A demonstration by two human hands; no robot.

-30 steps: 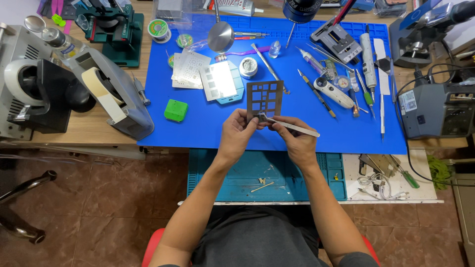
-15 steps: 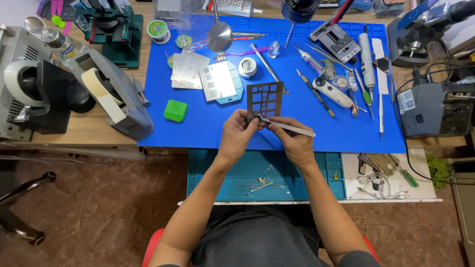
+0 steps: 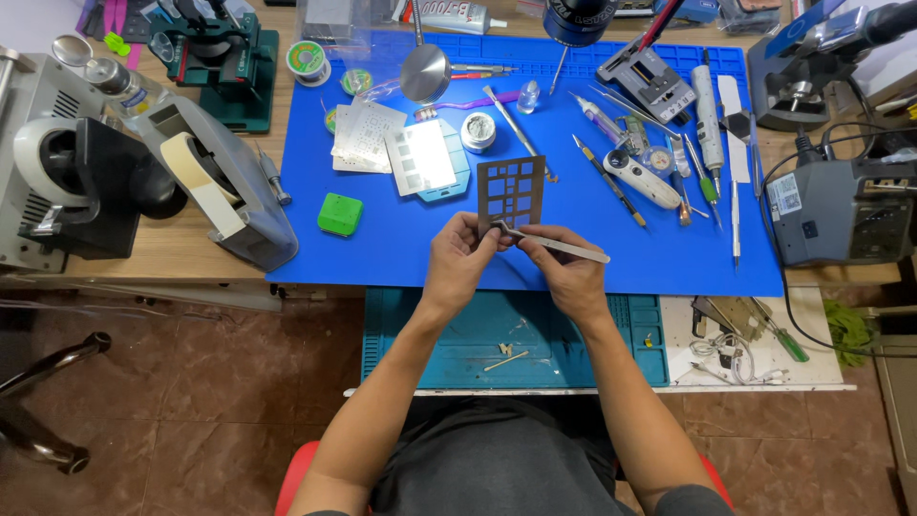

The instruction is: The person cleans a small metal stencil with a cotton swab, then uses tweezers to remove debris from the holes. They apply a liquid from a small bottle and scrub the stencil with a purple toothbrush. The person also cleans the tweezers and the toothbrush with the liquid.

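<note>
Blue mat (image 3: 401,248): one big mat lay across the far part of the desk, and most of the small tools sat on it.
Tape holder (image 3: 215,186): one grey tape holder stood at the left, half on the wood and half at the mat's edge.
Teal tray (image 3: 430,334): one tray sat near the person, below the mat, with a few tiny bits in it.
Left hand (image 3: 457,263): it was closed in a pinch, holding the low edge of the dark plate and something very small that I could not make out.
Right hand (image 3: 565,270): it was closed around the tweezers, just beside the left hand.
Dark plate (image 3: 511,191): one thin plate full of square holes stood upright over the near middle of the mat, above both hands.
Tweezers (image 3: 559,246): one silver pair was in use, with its tip touching the spot where the left fingers pinched.
Flat metal sheets (image 3: 363,139): two or three lay far and left of the hands, untouched.
Green box (image 3: 340,214): one small box sat at the left of the mat.
Work so far: it looked only half done, because the plate and tweezers were both in the hands and nothing was set down yet.
</note>
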